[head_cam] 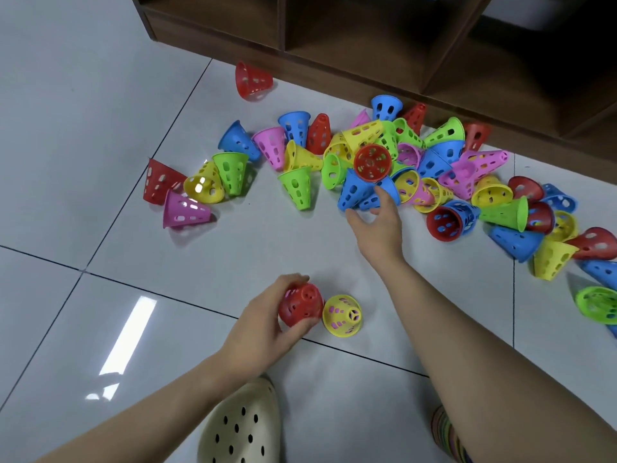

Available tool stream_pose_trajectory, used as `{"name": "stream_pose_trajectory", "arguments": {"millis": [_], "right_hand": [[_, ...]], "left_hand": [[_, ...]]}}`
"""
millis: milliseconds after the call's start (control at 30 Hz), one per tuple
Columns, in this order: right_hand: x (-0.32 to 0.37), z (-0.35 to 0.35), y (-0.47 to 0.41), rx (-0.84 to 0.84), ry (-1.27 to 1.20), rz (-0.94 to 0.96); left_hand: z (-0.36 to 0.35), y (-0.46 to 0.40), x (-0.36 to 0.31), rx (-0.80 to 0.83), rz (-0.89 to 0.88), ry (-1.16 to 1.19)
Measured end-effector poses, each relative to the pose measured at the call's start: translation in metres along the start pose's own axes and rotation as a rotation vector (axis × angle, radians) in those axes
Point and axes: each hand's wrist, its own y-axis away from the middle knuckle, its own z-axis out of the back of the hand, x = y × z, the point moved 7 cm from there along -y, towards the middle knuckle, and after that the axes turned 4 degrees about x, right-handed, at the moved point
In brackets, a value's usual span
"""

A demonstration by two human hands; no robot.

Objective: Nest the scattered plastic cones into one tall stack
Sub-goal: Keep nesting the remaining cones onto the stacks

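Note:
Several perforated plastic cones in red, blue, green, yellow and pink lie scattered across the white tiled floor (100,95). My left hand (267,315) grips a red cone (300,304) standing upright on the floor in front of me. A yellow cone (342,315) with pink showing through its holes stands right beside it. My right hand (377,222) reaches into the pile, fingers apart, touching a blue cone (354,192) that lies on its side. Above that blue cone a red cone (372,162) shows its open mouth.
A dark wooden shelf unit (367,61) runs along the back, with a lone red cone (252,80) near its base. A cream clog (242,426) is at the bottom centre. A striped stack-like object (447,436) sits by my right forearm.

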Motion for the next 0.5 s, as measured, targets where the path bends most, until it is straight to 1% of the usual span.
{"name": "stream_pose_trajectory", "arguments": {"millis": [133,200,300,500], "right_hand": [[0.004,-0.009,-0.02,-0.046,0.078,0.054],[0.004,-0.015,-0.024,-0.032,0.085,0.052],[0.009,-0.024,-0.029,-0.014,0.111,0.037],[0.014,-0.044,-0.035,0.047,0.172,0.001]], "left_hand": [[-0.006,-0.003,0.024,0.07,-0.031,-0.185],[-0.005,-0.003,0.029,0.082,-0.053,-0.231],[-0.007,-0.004,0.029,0.082,-0.085,-0.262],[-0.01,-0.002,0.029,0.083,-0.079,-0.257]]}}
